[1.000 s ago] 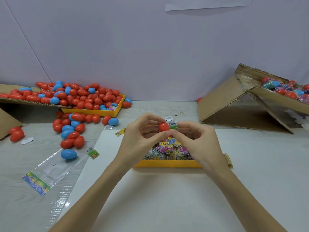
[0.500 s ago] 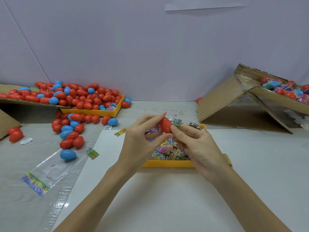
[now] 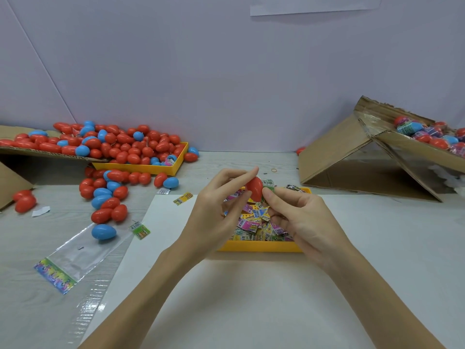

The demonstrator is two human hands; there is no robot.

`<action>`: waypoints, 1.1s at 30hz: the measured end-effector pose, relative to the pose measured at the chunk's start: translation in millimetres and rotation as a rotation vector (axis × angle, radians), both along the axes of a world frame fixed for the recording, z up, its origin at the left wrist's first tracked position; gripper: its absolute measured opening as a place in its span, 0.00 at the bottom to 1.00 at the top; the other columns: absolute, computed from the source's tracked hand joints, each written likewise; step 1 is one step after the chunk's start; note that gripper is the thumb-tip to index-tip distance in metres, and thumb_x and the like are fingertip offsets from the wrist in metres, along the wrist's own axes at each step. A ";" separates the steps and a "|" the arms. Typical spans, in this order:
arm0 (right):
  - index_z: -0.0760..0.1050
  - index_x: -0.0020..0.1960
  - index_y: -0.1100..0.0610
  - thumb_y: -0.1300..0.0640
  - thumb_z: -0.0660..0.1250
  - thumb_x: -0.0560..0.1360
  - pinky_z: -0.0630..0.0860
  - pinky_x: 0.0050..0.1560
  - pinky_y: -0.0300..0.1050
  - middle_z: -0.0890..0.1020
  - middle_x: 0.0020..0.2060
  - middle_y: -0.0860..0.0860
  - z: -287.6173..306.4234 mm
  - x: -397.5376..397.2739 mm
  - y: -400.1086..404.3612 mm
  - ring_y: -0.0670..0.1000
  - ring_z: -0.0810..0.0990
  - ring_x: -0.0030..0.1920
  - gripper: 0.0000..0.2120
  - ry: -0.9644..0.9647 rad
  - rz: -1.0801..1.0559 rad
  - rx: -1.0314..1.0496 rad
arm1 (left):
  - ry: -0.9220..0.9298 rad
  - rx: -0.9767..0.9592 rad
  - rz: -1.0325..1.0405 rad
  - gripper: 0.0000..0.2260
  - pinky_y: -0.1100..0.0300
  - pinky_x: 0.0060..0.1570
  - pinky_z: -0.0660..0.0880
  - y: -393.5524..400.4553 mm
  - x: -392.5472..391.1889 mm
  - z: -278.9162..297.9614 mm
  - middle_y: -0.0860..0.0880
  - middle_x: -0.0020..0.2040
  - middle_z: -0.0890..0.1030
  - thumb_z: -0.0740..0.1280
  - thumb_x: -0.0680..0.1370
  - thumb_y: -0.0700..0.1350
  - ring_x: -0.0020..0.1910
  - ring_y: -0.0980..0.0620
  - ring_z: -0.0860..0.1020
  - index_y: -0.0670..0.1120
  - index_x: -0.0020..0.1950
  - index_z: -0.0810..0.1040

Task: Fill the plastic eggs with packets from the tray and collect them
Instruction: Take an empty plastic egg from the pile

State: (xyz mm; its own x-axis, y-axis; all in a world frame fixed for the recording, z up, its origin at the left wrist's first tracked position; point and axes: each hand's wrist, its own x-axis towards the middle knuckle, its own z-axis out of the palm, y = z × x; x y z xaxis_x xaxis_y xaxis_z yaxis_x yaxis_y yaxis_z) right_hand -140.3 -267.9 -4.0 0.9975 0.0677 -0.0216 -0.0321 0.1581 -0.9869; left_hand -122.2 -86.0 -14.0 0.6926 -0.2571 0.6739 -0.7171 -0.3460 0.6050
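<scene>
A red plastic egg [image 3: 254, 188] is held upright above the yellow packet tray [image 3: 261, 246]. My left hand [image 3: 216, 212] grips it between thumb and fingers from the left. From the right, my right hand [image 3: 302, 217] pinches a small green packet [image 3: 268, 188] against the egg's side. Whether the egg is split apart I cannot tell. The tray holds several colourful packets [image 3: 254, 226], partly hidden by both hands.
A second yellow tray [image 3: 161, 168] and a cardboard flap at the left carry many red and blue eggs, with more spilled on the table [image 3: 105, 195]. A cardboard box [image 3: 412, 144] at the right holds filled eggs. Loose packets [image 3: 183, 199] and a clear bag [image 3: 75, 255] lie left of the white sheet.
The egg has turned from end-on to upright and risen slightly. My left fingers have straightened along it, while my right hand has shifted lower and to the right.
</scene>
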 end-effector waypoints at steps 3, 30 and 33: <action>0.87 0.49 0.57 0.48 0.74 0.74 0.74 0.42 0.40 0.79 0.38 0.53 -0.3 0.0 -0.2 0.46 0.74 0.37 0.13 -0.052 -0.001 -0.063 | 0.023 -0.027 -0.030 0.18 0.70 0.47 0.77 1.0 1.1 -0.2 0.48 0.59 0.77 0.67 0.82 0.34 0.58 0.53 0.78 0.44 0.72 0.78; 0.85 0.57 0.61 0.56 0.79 0.67 0.82 0.47 0.42 0.84 0.46 0.57 9.4 -4.4 5.1 0.52 0.84 0.44 0.19 0.458 0.230 0.568 | -0.127 0.006 0.123 0.19 0.54 0.47 0.78 1.1 -1.4 2.4 0.46 0.45 0.82 0.78 0.72 0.41 0.44 0.46 0.80 0.42 0.63 0.84; 0.86 0.52 0.61 0.57 0.80 0.66 0.82 0.46 0.42 0.84 0.45 0.57 9.9 -4.9 6.2 0.52 0.84 0.43 0.15 0.478 0.216 0.599 | -0.126 0.037 0.113 0.19 0.52 0.47 0.79 1.8 0.3 0.6 0.45 0.45 0.82 0.77 0.73 0.39 0.45 0.45 0.80 0.42 0.63 0.84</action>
